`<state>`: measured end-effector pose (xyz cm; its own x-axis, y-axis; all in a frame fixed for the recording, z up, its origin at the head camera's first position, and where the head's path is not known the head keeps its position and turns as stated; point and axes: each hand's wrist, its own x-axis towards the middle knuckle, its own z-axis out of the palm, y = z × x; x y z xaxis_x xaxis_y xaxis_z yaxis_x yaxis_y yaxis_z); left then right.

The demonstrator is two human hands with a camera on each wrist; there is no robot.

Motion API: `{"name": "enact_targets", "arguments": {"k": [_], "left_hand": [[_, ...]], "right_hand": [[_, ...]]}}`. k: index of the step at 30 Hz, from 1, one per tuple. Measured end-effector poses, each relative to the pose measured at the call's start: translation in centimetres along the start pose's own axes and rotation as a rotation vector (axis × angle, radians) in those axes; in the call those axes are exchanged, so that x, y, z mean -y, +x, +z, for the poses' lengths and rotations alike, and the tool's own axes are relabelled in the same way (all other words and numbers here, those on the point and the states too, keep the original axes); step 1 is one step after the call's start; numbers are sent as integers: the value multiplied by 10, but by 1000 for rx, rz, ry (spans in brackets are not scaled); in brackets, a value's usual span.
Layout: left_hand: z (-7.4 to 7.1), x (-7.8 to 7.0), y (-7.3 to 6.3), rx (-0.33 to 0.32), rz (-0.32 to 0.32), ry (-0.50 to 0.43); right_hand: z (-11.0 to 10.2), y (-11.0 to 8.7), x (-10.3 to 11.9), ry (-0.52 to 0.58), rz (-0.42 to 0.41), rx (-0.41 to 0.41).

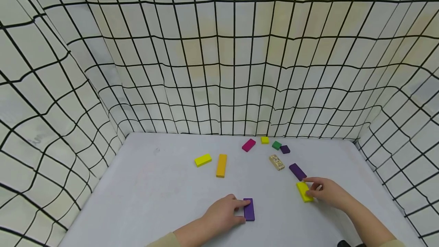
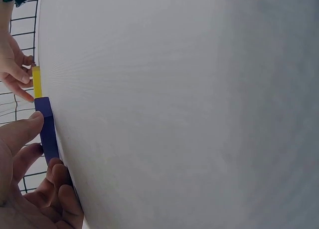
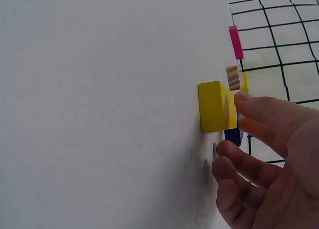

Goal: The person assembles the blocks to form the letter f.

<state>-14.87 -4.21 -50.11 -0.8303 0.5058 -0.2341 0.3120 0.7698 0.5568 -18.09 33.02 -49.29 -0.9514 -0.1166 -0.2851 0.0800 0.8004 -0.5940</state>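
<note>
My left hand (image 1: 223, 213) is at the near middle of the white table, holding a purple block (image 1: 250, 212) that lies flat. Its index finger reaches over the block's far end, while the thumb sits by the near left corner. In the left wrist view, the thumb presses the block's face. Over on the right, my right hand (image 1: 327, 191) holds a yellow block (image 1: 302, 191) with thumb and index finger. The index tip is at that block's far end, beside another purple block (image 1: 297, 172). The right wrist view shows the thumb at the yellow block's edge, other fingers loosely bent.
A patterned beige block (image 1: 276, 162) lies beyond the right hand. Farther back are pink (image 1: 249, 145), small yellow (image 1: 265, 140), green (image 1: 276, 145) and dark purple (image 1: 285, 149) blocks. Left of centre lie yellow (image 1: 203, 160) and orange (image 1: 221, 166) blocks. Black wire grid (image 1: 234, 64) encloses the table.
</note>
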Motion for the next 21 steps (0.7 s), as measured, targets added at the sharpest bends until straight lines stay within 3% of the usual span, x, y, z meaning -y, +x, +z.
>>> {"name": "enact_targets", "arguments": {"k": [12, 21], "left_hand": [[-1, 1, 1, 9, -8, 5], [1, 2, 2, 8, -4, 5]], "right_hand": [[2, 1, 0, 22, -9, 15], [5, 2, -2, 64, 29, 25]]}}
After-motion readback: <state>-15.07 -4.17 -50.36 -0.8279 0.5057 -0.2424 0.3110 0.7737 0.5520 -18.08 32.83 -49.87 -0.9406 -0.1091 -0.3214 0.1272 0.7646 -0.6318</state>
